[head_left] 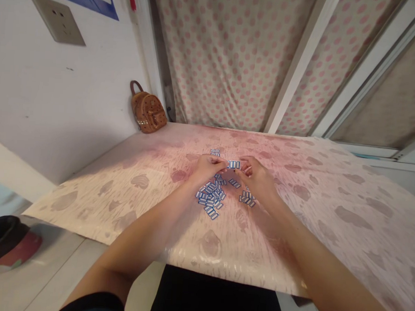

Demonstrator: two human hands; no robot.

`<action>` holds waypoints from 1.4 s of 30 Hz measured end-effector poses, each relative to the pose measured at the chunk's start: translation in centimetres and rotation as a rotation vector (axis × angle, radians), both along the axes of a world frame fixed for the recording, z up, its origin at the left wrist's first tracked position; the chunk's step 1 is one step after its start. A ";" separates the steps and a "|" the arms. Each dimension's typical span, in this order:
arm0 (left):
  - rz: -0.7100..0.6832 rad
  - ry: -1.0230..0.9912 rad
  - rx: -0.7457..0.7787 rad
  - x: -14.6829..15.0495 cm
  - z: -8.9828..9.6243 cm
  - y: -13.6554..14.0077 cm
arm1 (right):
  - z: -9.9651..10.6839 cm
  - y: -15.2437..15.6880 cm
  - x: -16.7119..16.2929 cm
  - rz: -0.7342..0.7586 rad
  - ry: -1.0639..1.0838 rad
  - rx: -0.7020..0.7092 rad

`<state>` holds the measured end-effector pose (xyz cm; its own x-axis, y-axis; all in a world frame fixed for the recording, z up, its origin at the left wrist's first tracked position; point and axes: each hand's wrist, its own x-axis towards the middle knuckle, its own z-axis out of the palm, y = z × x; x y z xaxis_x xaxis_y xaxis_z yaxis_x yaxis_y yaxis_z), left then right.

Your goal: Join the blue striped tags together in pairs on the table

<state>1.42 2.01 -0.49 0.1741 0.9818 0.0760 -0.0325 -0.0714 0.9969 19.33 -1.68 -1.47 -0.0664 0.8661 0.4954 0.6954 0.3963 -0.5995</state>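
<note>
Between my two hands, a little above the table, is a small flat white piece with blue bars. My left hand pinches its left end, and the fingers of my right hand close on its right end. Below my left hand lies a heap of similar blue-and-white pieces. A smaller group of pieces rests under my right wrist, partly hidden by it. One single piece lies between these groups. Beyond my left hand are a few more pieces.
A patterned cloth covers the table. At its far left corner stands a small brown backpack against the wall. A dotted curtain hangs behind the table. On the floor at the left is a dark-lined bin.
</note>
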 end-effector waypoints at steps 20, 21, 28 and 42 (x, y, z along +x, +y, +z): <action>0.143 0.064 0.033 -0.7 -0.4 1.2 | -1.7 0.7 -0.6 -0.043 -0.396 -0.359; 0.145 0.079 0.041 -0.7 -0.6 1.3 | -1.7 0.6 -0.6 -0.027 -0.374 -0.363; 0.094 0.177 0.100 -1.1 -1.4 1.8 | -0.3 0.3 -0.5 0.071 -0.023 -0.192; -0.051 0.158 0.082 -0.3 0.2 -0.1 | 1.1 -0.6 -0.2 -0.086 -0.085 -0.155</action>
<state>1.12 1.90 -0.33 0.2400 0.9629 0.1232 0.1186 -0.1550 0.9808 19.14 -2.28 -0.35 -0.0247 0.9358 0.3516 0.7736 0.2407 -0.5862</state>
